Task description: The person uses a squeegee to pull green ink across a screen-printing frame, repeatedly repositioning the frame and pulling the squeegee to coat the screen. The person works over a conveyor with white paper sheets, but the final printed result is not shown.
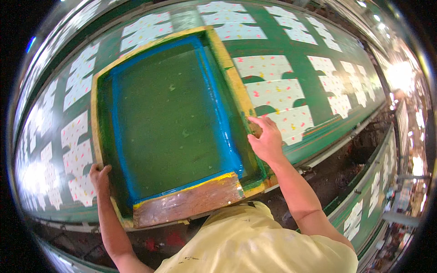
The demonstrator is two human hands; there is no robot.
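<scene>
A large screen-printing frame (240, 86) with pale wooden edges, blue tape and a dark green mesh (164, 113) lies on a long green printing table (318, 136). A brown board (186, 202) with yellow ink along its upper edge sits across the frame's near end. My left hand (101, 176) holds the frame's left edge low down. My right hand (266, 139) grips the right edge higher up, index finger reaching along the wood. White cut fabric pieces (273, 91) with small pink and yellow marks lie in rows around the frame.
A rail (314, 164) runs along the table's near edge, above a dark gap by my body. A second green table (378, 173) with white pieces (353, 220) stands at the right. Bright lights and clutter fill the far right.
</scene>
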